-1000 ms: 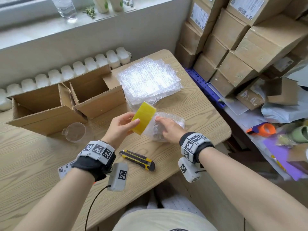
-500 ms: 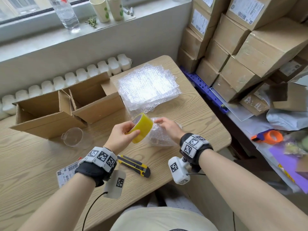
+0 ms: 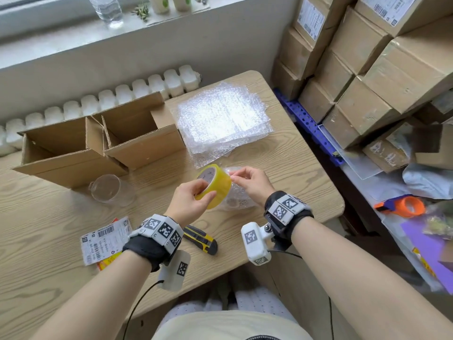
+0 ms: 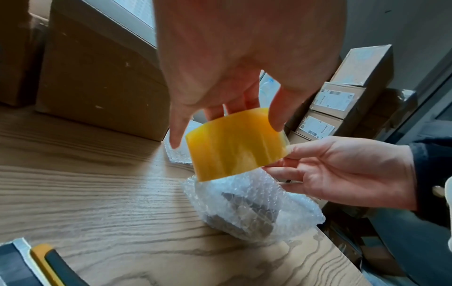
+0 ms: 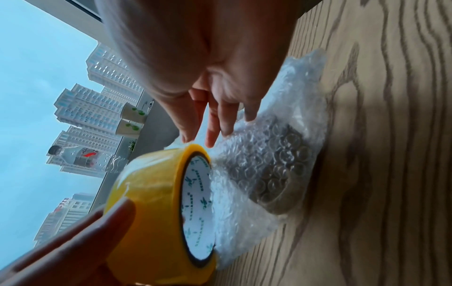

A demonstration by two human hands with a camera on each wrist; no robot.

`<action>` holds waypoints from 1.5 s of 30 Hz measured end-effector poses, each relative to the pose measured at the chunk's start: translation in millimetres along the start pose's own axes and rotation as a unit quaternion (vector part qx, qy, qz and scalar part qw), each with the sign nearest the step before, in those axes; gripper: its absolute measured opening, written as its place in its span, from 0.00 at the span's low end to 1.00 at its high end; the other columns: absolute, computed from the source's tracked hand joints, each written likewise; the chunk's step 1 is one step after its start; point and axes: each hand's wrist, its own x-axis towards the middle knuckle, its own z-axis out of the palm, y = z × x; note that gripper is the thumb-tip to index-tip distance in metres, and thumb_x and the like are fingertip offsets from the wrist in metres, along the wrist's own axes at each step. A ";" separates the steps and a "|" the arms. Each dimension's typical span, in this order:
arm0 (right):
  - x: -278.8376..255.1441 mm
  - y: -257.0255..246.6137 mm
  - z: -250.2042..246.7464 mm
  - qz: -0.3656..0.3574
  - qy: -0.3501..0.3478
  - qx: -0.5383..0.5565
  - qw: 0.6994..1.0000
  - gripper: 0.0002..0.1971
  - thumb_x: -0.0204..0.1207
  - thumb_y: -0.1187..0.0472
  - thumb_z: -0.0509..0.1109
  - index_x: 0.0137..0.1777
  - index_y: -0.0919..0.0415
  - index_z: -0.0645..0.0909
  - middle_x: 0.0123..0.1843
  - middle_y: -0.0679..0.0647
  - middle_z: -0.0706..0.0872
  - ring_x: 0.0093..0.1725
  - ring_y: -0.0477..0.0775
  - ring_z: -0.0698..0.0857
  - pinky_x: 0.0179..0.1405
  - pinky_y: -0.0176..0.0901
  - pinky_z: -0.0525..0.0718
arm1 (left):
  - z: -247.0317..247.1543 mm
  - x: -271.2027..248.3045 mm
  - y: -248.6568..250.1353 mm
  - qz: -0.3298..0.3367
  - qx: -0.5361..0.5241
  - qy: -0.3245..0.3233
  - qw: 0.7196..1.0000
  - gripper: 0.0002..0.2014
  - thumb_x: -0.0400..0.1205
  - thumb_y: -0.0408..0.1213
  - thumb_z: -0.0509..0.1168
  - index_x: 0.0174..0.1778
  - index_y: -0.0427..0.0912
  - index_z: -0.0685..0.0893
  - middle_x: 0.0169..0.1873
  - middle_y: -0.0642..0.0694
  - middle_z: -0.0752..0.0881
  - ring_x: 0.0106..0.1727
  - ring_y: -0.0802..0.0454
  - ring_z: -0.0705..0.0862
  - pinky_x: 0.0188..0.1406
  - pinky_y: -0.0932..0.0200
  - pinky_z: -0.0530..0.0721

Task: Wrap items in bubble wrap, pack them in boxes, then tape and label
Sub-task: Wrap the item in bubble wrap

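Observation:
My left hand (image 3: 206, 190) grips a yellow tape roll (image 3: 215, 186) and holds it tilted just above the table. Thumb and forefinger of my right hand (image 3: 232, 177) pinch at the roll's far rim; whether they hold a loose tape end is unclear. A dark item wrapped in bubble wrap (image 3: 239, 202) lies on the table under the roll, with neither hand on it. The left wrist view shows the tape roll (image 4: 234, 145), my left hand (image 4: 232, 114), my right hand (image 4: 286, 156) and the wrapped item (image 4: 244, 205). In the right wrist view my right hand (image 5: 203, 139) reaches the tape roll (image 5: 151, 193) above the wrapped item (image 5: 274, 170).
Two open cardboard boxes (image 3: 73, 153) (image 3: 137, 133) stand at the back left. Beside them lies a stack of bubble wrap sheets (image 3: 220, 116). A clear cup (image 3: 107, 190), a utility knife (image 3: 201, 239) and printed labels (image 3: 103, 239) lie nearby. Packed cartons (image 3: 367, 69) are piled right of the table.
My right hand left the wrapped item and rose to the roll's rim. My left hand turned the roll so its paper core faces up.

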 end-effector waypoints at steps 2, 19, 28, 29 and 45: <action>-0.9 -0.2 0.5 -0.006 0.001 -0.015 1.000 0.10 0.77 0.70 0.69 0.37 0.57 0.77 0.56 0.63 0.86 0.53 0.51 0.83 0.58 0.40 0.81 | -1.4 2.3 -1.6 0.008 0.029 -0.004 1.000 0.09 0.77 0.38 0.71 0.32 0.46 0.80 0.23 0.56 0.77 0.27 0.63 0.74 0.28 0.70 0.68; 7.4 0.3 9.0 0.029 0.040 0.035 0.998 0.08 0.79 0.68 0.67 0.39 0.58 0.78 0.50 0.62 0.87 0.57 0.58 0.85 0.68 0.56 0.79 | -30.4 22.3 12.4 -0.125 0.069 -0.009 0.990 0.28 0.73 0.52 0.73 0.67 0.47 0.78 0.62 0.45 0.83 0.63 0.48 0.81 0.64 0.54 0.77; 0.6 -3.4 11.9 0.018 0.042 -0.037 0.998 0.08 0.78 0.64 0.69 0.38 0.55 0.79 0.42 0.58 0.85 0.48 0.56 0.83 0.60 0.55 0.80 | -42.0 20.9 22.8 -0.191 -0.068 -0.067 0.977 0.08 0.79 0.40 0.70 0.51 0.44 0.89 0.49 0.47 0.86 0.52 0.54 0.81 0.51 0.60 0.75; -2.1 -5.5 10.0 0.018 0.042 -0.049 0.998 0.08 0.78 0.63 0.70 0.37 0.55 0.78 0.41 0.55 0.84 0.47 0.54 0.82 0.57 0.52 0.81 | -43.0 22.1 21.9 -0.184 -0.055 -0.064 0.979 0.08 0.79 0.40 0.70 0.51 0.44 0.89 0.49 0.47 0.86 0.51 0.54 0.81 0.50 0.61 0.74; -28.7 -0.2 5.2 -0.028 -0.070 -0.198 0.977 0.23 0.68 0.64 0.79 0.62 0.51 0.79 0.67 0.53 0.81 0.70 0.48 0.76 0.69 0.45 0.74 | -39.1 3.1 14.9 -0.159 -0.064 -0.034 0.985 0.08 0.80 0.35 0.65 0.48 0.40 0.90 0.48 0.47 0.86 0.51 0.54 0.80 0.44 0.62 0.73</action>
